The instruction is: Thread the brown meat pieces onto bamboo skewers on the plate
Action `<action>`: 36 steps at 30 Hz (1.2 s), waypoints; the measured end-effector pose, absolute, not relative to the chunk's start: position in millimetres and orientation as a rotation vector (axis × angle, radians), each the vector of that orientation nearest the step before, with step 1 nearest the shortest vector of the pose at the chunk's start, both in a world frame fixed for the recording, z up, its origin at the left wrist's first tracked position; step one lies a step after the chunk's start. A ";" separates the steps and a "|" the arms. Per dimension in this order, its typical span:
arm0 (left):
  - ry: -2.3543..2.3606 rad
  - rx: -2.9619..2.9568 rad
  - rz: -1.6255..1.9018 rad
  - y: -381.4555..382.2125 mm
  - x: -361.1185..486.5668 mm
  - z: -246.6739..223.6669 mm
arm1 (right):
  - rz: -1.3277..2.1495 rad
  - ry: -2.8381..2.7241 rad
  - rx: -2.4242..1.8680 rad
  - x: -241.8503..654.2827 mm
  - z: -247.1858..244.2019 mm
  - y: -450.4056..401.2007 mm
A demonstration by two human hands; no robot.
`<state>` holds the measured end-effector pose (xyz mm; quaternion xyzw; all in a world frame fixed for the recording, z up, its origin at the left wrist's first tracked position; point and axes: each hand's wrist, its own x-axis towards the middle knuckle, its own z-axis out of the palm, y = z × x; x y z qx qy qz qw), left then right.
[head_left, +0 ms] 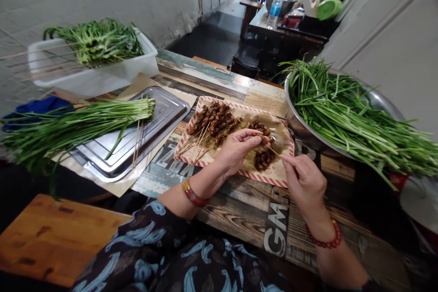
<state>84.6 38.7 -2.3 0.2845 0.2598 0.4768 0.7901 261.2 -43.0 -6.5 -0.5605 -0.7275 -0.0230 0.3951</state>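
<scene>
A tray with a red-and-white striped rim (253,176) lies on the wooden table. On its left side are several skewers of dark brown pieces (214,118), their sticks toward me. Loose dark pieces (263,159) sit on the right part of the tray. My left hand (237,148) is over the tray, fingers pinched on a small dark piece. My right hand (304,180), at the tray's right edge, is closed on a thin wooden skewer (273,151), whose far end reaches the fingers of my left hand.
Green stalks (126,112) lie across a metal tray lid (123,143) at left. Behind them, a white bin (119,70) holds greens and skewers. At right, a metal bowl (290,109) is heaped with long greens. A wooden stool (65,237) stands lower left; a bottle (278,2) is on a far table.
</scene>
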 end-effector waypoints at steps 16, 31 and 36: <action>0.584 0.839 0.822 28.3 94.1 -3.6 | -0.025 -1.697 -1.561 252.2 -8.4 -43.7; 1.397 2.402 0.856 78.6 52.6 -6.7 | -0.120 -1.681 -1.571 279.1 -4.9 -34.0; 1.599 2.672 0.446 75.2 59.6 4.4 | -0.139 -1.718 -1.541 279.3 -7.5 -34.1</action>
